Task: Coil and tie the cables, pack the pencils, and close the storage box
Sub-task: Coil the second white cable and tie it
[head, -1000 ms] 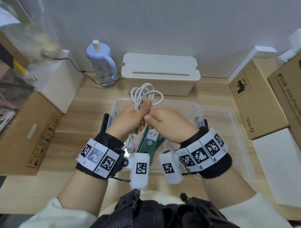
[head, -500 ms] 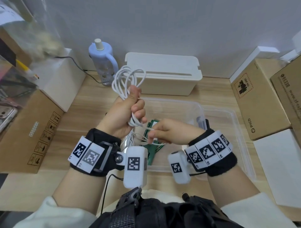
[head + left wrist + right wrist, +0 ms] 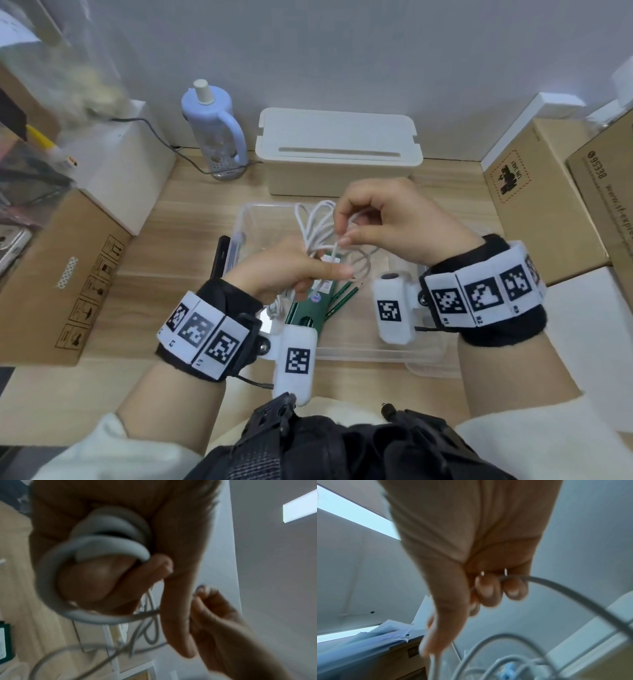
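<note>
Pinching a loose strand of the white cable (image 3: 317, 228), the right hand (image 3: 387, 222) draws it sideways; the left hand (image 3: 287, 267) clamps the coiled loops above the clear storage box (image 3: 239, 222). Light, limp, springy cable probably uncoils unless held at the bundle's middle.

1. Green pencil box (image 3: 310, 306): upper part hidden behind the left hand (image 3: 291, 270).
2. White cable (image 3: 317, 226): both ends hidden; strands blurred in both wrist views.
3. Clear storage box (image 3: 246, 219): near wall covered by the wrists.
</note>
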`<control>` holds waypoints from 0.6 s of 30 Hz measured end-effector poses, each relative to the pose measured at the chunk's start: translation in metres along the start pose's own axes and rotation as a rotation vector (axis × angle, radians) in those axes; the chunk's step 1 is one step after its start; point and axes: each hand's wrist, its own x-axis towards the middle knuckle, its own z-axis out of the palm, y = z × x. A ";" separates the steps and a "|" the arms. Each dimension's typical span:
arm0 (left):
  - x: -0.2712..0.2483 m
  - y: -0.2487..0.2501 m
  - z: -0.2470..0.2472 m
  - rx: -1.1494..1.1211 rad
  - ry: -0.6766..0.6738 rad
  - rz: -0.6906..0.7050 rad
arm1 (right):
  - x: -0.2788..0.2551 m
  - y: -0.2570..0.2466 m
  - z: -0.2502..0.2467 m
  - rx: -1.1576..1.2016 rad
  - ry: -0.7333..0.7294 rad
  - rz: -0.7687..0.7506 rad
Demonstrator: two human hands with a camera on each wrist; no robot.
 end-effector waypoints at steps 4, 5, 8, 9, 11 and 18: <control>0.001 -0.003 0.006 0.111 -0.016 0.001 | 0.014 0.009 0.006 -0.003 0.223 0.018; 0.001 -0.004 0.005 0.074 -0.015 0.012 | 0.016 0.015 0.007 0.009 0.281 0.056; -0.002 -0.004 -0.004 -0.091 -0.004 0.087 | 0.012 0.035 0.013 0.109 0.352 0.180; -0.002 -0.004 -0.007 -0.137 0.006 0.118 | 0.011 0.039 0.016 0.147 0.343 0.212; -0.003 -0.006 -0.013 -0.188 0.028 0.156 | 0.007 0.046 0.023 0.209 0.318 0.250; -0.005 -0.009 -0.020 -0.213 0.092 0.151 | 0.002 0.049 0.024 0.180 0.499 0.347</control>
